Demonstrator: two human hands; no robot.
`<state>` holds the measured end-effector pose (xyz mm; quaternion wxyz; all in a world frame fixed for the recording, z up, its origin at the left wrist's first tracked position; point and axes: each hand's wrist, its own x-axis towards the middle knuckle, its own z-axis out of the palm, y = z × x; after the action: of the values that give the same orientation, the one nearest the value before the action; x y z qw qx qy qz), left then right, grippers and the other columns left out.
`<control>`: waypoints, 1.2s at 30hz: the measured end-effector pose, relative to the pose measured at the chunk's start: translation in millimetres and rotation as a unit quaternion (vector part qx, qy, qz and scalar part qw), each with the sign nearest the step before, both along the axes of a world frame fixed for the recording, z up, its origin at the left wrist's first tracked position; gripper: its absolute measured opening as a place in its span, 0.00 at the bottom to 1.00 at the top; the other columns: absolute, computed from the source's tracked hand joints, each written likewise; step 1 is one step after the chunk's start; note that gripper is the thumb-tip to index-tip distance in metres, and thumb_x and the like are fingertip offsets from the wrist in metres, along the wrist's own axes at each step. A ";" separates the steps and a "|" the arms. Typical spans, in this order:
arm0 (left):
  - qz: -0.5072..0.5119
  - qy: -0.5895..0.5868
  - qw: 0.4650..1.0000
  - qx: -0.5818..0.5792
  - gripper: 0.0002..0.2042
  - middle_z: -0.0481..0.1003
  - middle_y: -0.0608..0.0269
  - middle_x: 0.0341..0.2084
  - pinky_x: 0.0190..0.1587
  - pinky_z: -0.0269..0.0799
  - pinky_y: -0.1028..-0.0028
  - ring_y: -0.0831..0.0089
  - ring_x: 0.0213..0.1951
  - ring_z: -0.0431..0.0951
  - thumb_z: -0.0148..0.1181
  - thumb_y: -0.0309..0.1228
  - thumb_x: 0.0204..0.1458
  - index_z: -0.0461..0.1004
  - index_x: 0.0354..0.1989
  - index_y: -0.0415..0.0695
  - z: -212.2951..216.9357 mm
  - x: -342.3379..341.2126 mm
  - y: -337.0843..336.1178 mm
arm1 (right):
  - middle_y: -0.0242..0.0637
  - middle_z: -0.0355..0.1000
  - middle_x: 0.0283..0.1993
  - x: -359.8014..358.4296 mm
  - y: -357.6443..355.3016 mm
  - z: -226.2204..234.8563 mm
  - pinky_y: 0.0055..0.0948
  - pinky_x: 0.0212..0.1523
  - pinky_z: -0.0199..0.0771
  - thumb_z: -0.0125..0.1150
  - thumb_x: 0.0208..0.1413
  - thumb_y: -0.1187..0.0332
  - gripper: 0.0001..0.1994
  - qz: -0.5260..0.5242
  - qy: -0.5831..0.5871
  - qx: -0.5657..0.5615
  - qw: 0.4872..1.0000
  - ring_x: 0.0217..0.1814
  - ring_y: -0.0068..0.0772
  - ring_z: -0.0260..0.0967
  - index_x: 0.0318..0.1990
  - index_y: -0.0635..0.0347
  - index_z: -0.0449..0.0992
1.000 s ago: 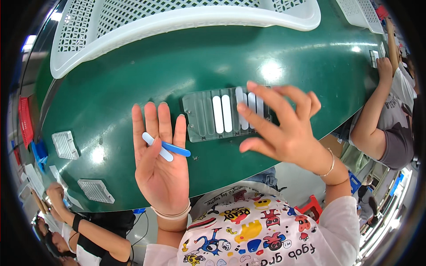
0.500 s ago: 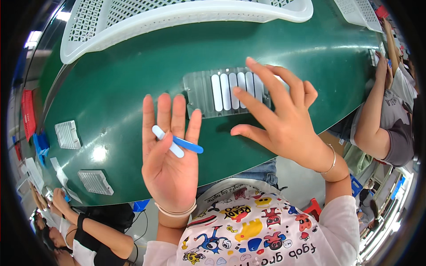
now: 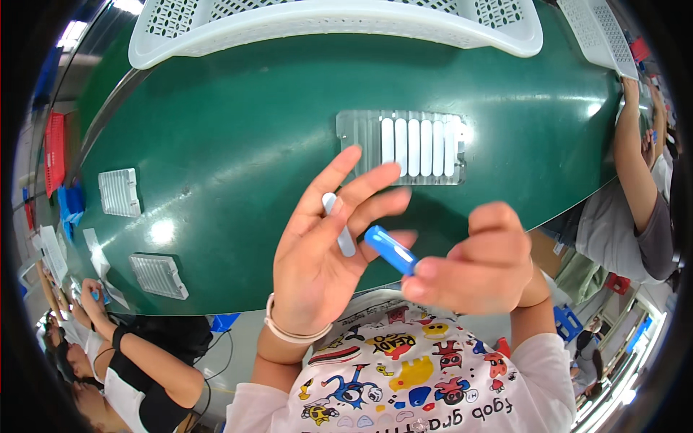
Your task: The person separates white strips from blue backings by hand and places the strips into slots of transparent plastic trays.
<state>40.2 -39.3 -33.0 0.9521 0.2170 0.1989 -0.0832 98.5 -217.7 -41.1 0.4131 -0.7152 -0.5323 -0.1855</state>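
A blue stick (image 3: 392, 251) is being held aslant to the left of the right hand (image 3: 484, 260), its free end being pointed away from the body and leftward, toward the left hand (image 3: 314, 252). A loose white strip (image 3: 346, 242) is being kept against the left hand, its long axis being directed away from the body and its far end being tipped slightly left. Beyond both hands, six white strips (image 3: 413, 148) are being held side by side in the right part of a clear tray (image 3: 368, 133); farther beyond, a white basket (image 3: 336, 36) is being partly shown. By the left thumb the loose strip is being pinned, the other fingers being spread half open. By the right thumb and curled fingers the stick's near end is being gripped.
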 end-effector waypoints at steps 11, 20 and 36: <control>-0.055 0.040 0.998 -0.009 0.28 0.58 0.70 0.22 0.34 0.55 0.78 0.79 0.25 0.54 0.35 0.40 0.59 0.58 0.61 0.27 -4.5 -2.4 28.8 | 0.18 0.73 0.40 13.7 0.3 8.0 0.25 0.26 0.55 0.71 0.40 0.70 0.12 -0.027 -0.027 -0.079 0.996 0.30 0.21 0.63 0.35 0.48 0.80; -0.050 -0.006 0.908 0.416 0.20 0.73 0.59 0.33 0.39 0.67 0.73 0.76 0.35 0.70 0.49 0.16 0.53 0.65 0.57 0.31 -5.0 -0.7 27.8 | 0.39 0.75 0.27 72.3 16.1 6.8 0.24 0.25 0.69 0.67 0.46 0.74 0.05 -0.098 0.348 -0.157 0.919 0.23 0.30 0.70 0.32 0.64 0.80; 0.016 0.042 0.943 0.328 0.24 0.74 0.58 0.38 0.42 0.78 0.74 0.65 0.43 0.79 0.56 0.15 0.50 0.63 0.59 0.34 -10.4 -1.7 37.6 | 0.32 0.71 0.37 88.6 50.1 9.6 0.29 0.35 0.65 0.71 0.35 0.75 0.15 -0.048 0.165 -0.249 0.953 0.32 0.30 0.65 0.36 0.61 0.78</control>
<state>38.6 -1.7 -43.4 0.8200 0.5105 0.2588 -0.0068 187.0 -167.6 -31.5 0.2943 -0.8409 -0.4509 0.0542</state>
